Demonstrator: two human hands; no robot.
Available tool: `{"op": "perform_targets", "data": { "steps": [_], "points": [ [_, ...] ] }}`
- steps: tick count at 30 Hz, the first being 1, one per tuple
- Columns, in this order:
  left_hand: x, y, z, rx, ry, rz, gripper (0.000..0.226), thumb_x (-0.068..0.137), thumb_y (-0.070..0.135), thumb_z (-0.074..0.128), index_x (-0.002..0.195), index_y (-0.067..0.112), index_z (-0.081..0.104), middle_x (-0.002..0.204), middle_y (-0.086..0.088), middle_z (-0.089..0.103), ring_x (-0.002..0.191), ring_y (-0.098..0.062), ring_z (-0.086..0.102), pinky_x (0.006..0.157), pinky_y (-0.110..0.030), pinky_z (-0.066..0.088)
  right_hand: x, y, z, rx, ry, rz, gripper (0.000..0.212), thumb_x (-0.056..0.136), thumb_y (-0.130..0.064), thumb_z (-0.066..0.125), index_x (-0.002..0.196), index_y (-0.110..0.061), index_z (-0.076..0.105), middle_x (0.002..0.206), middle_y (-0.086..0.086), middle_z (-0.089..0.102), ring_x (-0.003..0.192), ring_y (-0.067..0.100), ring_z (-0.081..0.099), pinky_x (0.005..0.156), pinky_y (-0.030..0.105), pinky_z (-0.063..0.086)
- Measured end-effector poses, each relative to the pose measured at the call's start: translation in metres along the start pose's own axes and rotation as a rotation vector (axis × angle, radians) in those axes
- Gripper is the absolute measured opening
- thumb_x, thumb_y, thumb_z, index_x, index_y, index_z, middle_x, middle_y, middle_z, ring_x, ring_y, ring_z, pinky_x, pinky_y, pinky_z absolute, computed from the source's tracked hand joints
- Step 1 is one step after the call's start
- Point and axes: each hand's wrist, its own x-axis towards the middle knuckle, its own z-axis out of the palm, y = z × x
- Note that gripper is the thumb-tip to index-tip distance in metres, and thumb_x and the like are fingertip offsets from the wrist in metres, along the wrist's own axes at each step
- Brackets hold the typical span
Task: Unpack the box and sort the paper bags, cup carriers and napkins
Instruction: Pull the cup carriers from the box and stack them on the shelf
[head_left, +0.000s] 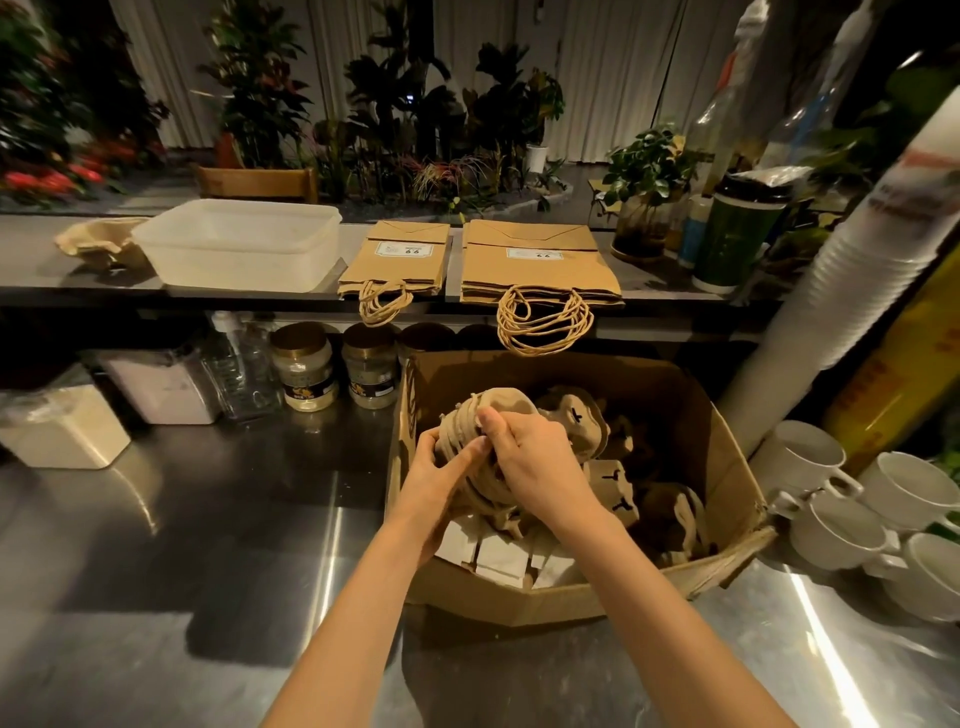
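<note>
- Head view: both hands are over an open cardboard box (727, 467) that stands on the steel worktop (156, 545).
- The left hand (441, 478) grips a nested stack of brown cup carriers (498, 402) from its left side, fingers curled round it.
- The right hand (540, 457) grips the same stack from the top and right, thumb pressed on its upper edge.
- The stack is tilted, held just above what is in the box.
- More loose carriers (576, 421) lie inside the box, with white folded paper (498, 556) beneath them; I cannot tell whether it is napkins.
- On the raised ledge behind lie two flat piles of paper bags, a narrow pile (400, 260) and a wide pile (535, 260), their handles hanging over the edge.
- Left of them sits a white plastic tub (239, 241), with one crumpled carrier (98, 241) just beside it.
</note>
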Motion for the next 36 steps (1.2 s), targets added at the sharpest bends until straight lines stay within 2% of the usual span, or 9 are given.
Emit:
{"op": "perform_targets", "data": {
  "steps": [2,5,8,10,15,20,27,30,36],
  "points": [
    [0.0,0.001,0.0,-0.027,-0.002,-0.02,0.03,0.085,0.037,0.062,0.11,0.036,0.045,0.109,0.004,0.059,0.097,-0.012,0.061,0.076,-0.025,0.054,-0.003,0.006,-0.005,0.065,0.073,-0.04,0.038,0.102,-0.034,0.039,0.076,-0.02,0.064,0.065,-0.005,0.06,0.062,0.005,0.056,0.059,0.018,0.045],
    [0.002,0.003,-0.001,-0.114,-0.006,-0.062,0.055,0.075,0.045,0.064,0.124,0.029,0.046,0.115,-0.001,0.061,0.104,-0.018,0.063,0.088,-0.034,0.054,-0.007,0.023,-0.023,0.194,0.239,-0.016,0.03,0.099,-0.03,0.044,0.092,-0.016,0.069,0.078,-0.001,0.068,0.073,0.011,0.065,0.065,0.028,0.055],
    [0.004,0.002,-0.003,-0.213,-0.004,-0.088,0.058,0.076,0.04,0.064,0.129,0.025,0.046,0.116,-0.003,0.064,0.105,-0.021,0.065,0.086,-0.037,0.055,-0.008,0.054,-0.043,0.162,0.327,0.077,0.022,0.098,-0.029,0.048,0.106,-0.019,0.066,0.088,-0.007,0.067,0.083,0.008,0.064,0.07,0.023,0.052],
    [0.006,0.0,-0.005,-0.238,-0.007,-0.097,0.059,0.077,0.043,0.067,0.13,0.026,0.047,0.12,-0.005,0.064,0.107,-0.021,0.064,0.084,-0.038,0.056,-0.001,0.09,-0.053,-0.051,0.26,0.195,0.025,0.097,-0.028,0.052,0.119,-0.017,0.06,0.1,-0.007,0.063,0.088,0.008,0.06,0.074,0.02,0.048],
    [0.012,-0.005,-0.008,-0.301,-0.026,-0.113,0.077,0.068,0.053,0.075,0.135,0.028,0.046,0.129,-0.008,0.061,0.117,-0.027,0.06,0.096,-0.049,0.052,0.0,0.168,-0.045,-0.528,-0.251,0.585,0.075,0.087,-0.038,0.061,0.15,-0.023,0.024,0.144,0.012,0.035,0.125,0.032,0.044,0.105,0.044,0.041],
    [0.01,-0.007,-0.008,-0.303,-0.022,-0.111,0.068,0.072,0.049,0.066,0.134,0.029,0.046,0.128,-0.008,0.06,0.116,-0.028,0.06,0.093,-0.048,0.053,0.005,0.164,-0.045,-0.755,-0.189,0.588,0.078,0.09,-0.044,0.056,0.151,-0.023,0.013,0.156,0.016,0.009,0.143,0.042,0.006,0.114,0.053,0.019],
    [0.016,-0.012,-0.013,-0.29,-0.044,-0.104,0.066,0.075,0.049,0.067,0.134,0.029,0.045,0.131,-0.009,0.059,0.118,-0.029,0.059,0.1,-0.054,0.048,0.005,0.175,-0.078,-0.62,-0.175,0.722,0.05,0.09,-0.022,0.058,0.132,-0.01,0.034,0.126,0.019,0.042,0.1,0.035,0.055,0.084,0.044,0.052],
    [0.016,-0.013,-0.012,-0.276,-0.059,-0.097,0.07,0.071,0.052,0.069,0.134,0.029,0.045,0.131,-0.008,0.058,0.119,-0.028,0.059,0.101,-0.053,0.047,-0.001,0.18,-0.083,-0.568,-0.176,0.751,0.041,0.088,-0.014,0.063,0.122,-0.007,0.042,0.107,0.013,0.052,0.076,0.021,0.055,0.059,0.028,0.047],
    [0.015,-0.012,-0.012,-0.303,-0.063,-0.101,0.073,0.073,0.053,0.074,0.135,0.028,0.046,0.131,-0.008,0.061,0.118,-0.026,0.061,0.093,-0.047,0.054,0.006,0.18,-0.086,-0.532,-0.025,0.613,0.029,0.089,-0.006,0.057,0.118,-0.006,0.053,0.095,0.009,0.052,0.075,0.022,0.054,0.066,0.034,0.051]
  ]
}}
